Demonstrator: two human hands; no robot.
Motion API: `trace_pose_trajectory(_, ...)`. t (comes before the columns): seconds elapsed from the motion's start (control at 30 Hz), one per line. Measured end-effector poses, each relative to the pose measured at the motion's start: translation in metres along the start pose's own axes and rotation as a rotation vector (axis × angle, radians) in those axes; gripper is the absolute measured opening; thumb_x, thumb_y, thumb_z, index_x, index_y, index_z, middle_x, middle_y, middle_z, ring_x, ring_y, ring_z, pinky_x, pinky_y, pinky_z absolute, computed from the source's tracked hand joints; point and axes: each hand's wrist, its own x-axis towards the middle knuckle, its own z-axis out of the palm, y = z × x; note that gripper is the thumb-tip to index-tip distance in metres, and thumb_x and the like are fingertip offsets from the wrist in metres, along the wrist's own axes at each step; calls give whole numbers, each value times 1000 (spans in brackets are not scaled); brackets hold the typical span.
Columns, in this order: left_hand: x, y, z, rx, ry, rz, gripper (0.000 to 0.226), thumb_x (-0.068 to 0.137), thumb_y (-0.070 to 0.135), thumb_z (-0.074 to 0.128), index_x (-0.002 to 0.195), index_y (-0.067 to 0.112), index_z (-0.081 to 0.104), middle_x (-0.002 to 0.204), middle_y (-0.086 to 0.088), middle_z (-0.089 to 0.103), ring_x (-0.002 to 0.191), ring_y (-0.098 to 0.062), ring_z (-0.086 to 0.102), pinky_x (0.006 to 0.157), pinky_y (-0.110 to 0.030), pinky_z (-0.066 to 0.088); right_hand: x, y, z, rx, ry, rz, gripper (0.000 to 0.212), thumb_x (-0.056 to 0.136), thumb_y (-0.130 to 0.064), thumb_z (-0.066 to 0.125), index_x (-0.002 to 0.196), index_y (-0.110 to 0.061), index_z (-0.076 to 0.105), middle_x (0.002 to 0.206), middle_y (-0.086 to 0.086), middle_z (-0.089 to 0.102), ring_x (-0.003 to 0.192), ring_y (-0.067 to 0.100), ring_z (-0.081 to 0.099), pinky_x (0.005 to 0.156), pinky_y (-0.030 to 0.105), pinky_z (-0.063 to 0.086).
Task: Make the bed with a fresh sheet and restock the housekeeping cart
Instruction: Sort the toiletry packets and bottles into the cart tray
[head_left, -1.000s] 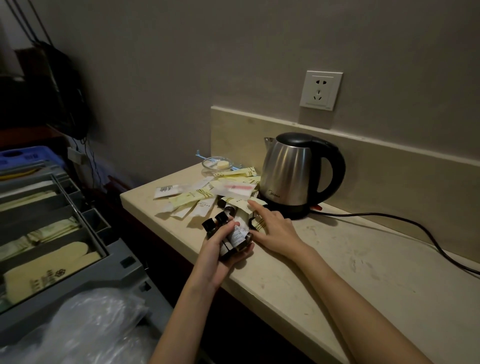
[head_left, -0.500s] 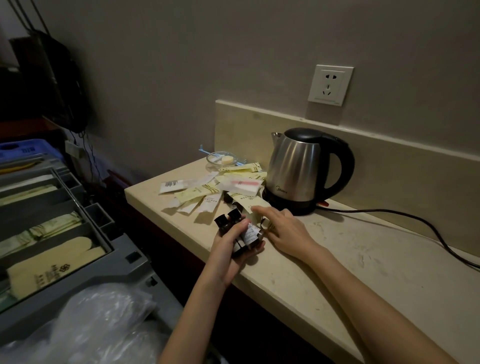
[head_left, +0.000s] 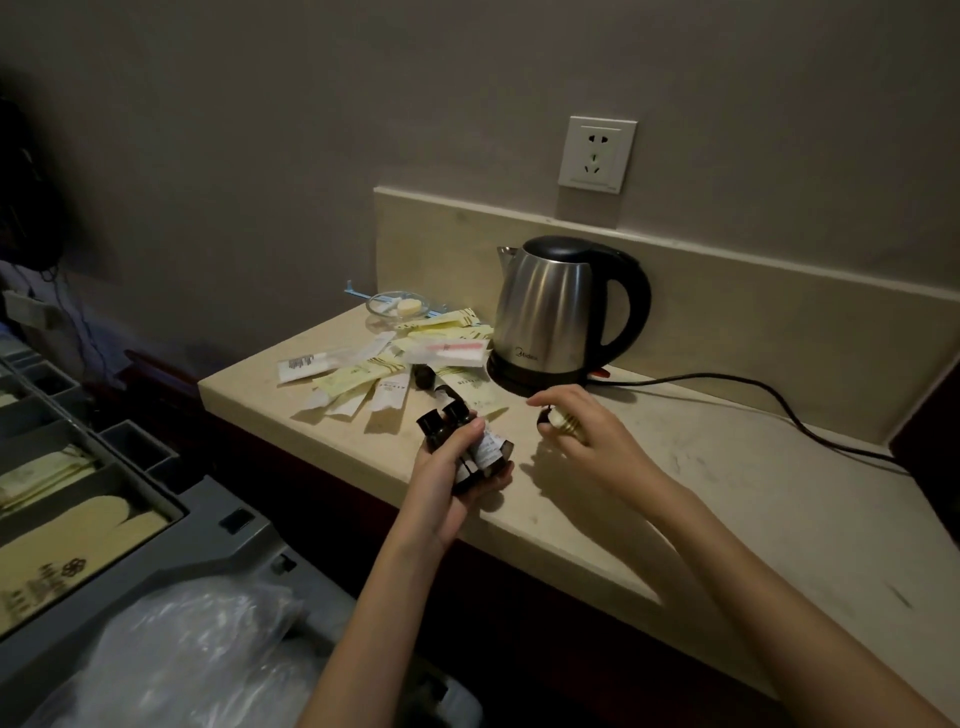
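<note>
Left hand (head_left: 451, 480) grips a bunch of small dark bottles (head_left: 465, 447) over the front edge of the beige counter (head_left: 675, 499) — two black caps clearly stick out above the fingers, at least one more labelled bottle lies behind them; exact count hard to tell in the dim light. Right hand (head_left: 582, 431) is just right of that bunch, apart from it, fingers curled round one more small bottle (head_left: 558, 418) with a pale striped label, dark cap pointing left, lifted slightly off the counter.

Beyond the left hand's grip, a scatter of sachets (head_left: 374, 371) lies flat on the counter: roughly ten, yellow and white, overlapping, so the count is loose. One dark bottle (head_left: 425, 375) lies among them, just beyond the held caps. Farther back, one clear dish (head_left: 397, 306) with one pale piece in it.

Beyond the right hand, one steel kettle (head_left: 556, 306) on its black base, one black cord (head_left: 769, 400) running off right. One wall socket (head_left: 597, 153) above it.

Left of and below the gripping hand — the grey housekeeping cart (head_left: 218, 535), its tray compartments holding pale packets (head_left: 57, 525); one crumpled clear plastic bag (head_left: 171, 660) nearest the viewer.
</note>
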Motion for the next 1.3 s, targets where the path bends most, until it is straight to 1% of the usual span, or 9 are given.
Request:
trace_pose_trajectory(0.17, -56, 1, -11, -81, -31, 29, 37, 69, 17, 71, 101, 3, 62, 96, -14, 64, 87, -30, 66, 81, -53, 55, -39, -37, 9, 135, 18, -91, 25, 93, -21, 56, 100, -45, 53, 108, -27, 50, 106, -7, 49, 92, 18, 41)
trace_pose_trajectory(0.27, -99, 4, -33, -45, 41, 81, 38, 67, 17, 71, 103, 8, 63, 95, -10, 67, 92, -26, 65, 79, -51, 56, -59, -66, 32, 244, -5, -159, 18, 92, -13, 57, 100, -29, 59, 106, -17, 53, 103, -4, 51, 89, 13, 39)
trace_pose_trajectory(0.37, -148, 5, -67, -53, 167, 92, 31, 64, 16, 71, 94, 10, 66, 88, -8, 68, 83, -23, 66, 81, -51, 55, -84, -100, 64, 327, -77, -193, 12, 92, -11, 58, 101, -19, 61, 106, -13, 54, 102, -7, 50, 87, 6, 35)
trace_pose_trajectory(0.53, -233, 9, -126, -69, 335, 127, 43, 67, 16, 73, 107, 8, 63, 99, -15, 65, 87, -29, 67, 87, -56, 52, -126, -161, 124, 451, -205, -231, 11, 92, -14, 59, 102, -17, 62, 109, -9, 54, 104, -5, 51, 87, 5, 36)
trace_pose_trajectory(0.73, -323, 38, -193, -116, 448, 214, 38, 70, 15, 72, 105, 6, 61, 99, -18, 67, 85, -32, 70, 84, -54, 53, -158, -251, 194, 612, -344, -250, 10, 91, -12, 60, 99, -17, 61, 103, -10, 56, 96, 0, 54, 79, 9, 41)
trace_pose_trajectory(0.97, -401, 99, -300, -143, 429, 188, 37, 73, 19, 67, 107, 5, 66, 101, -19, 68, 93, -32, 65, 88, -50, 53, -176, -368, 286, 749, -493, -192, 8, 89, -6, 62, 94, -12, 63, 105, 2, 62, 79, -4, 59, 61, 10, 45)
trace_pose_trajectory(1.13, -438, 155, -398, -166, 357, 112, 32, 74, 18, 65, 104, 7, 68, 100, -18, 68, 88, -31, 66, 87, -48, 50, -182, -452, 365, 755, -486, -142, 12, 88, -3, 61, 86, -14, 63, 104, -4, 63, 94, 5, 62, 74, 18, 51)
trace_pose_trajectory(1.2, -451, 179, -432, -214, 333, 110, 23, 76, 17, 63, 95, 9, 72, 97, -18, 70, 86, -30, 67, 86, -50, 49, -181, -483, 392, 761, -477, -123, 9, 88, -2, 61, 89, -10, 64, 105, -2, 64, 96, 3, 61, 76, 16, 50)
trace_pose_trajectory(1.3, -459, 212, -474, -281, 315, 91, 18, 84, 17, 58, 95, 8, 69, 92, -18, 71, 84, -32, 67, 82, -51, 49, -175, -520, 424, 750, -484, -80, 12, 87, -4, 63, 92, -14, 64, 108, -6, 64, 98, 1, 61, 74, 14, 49)
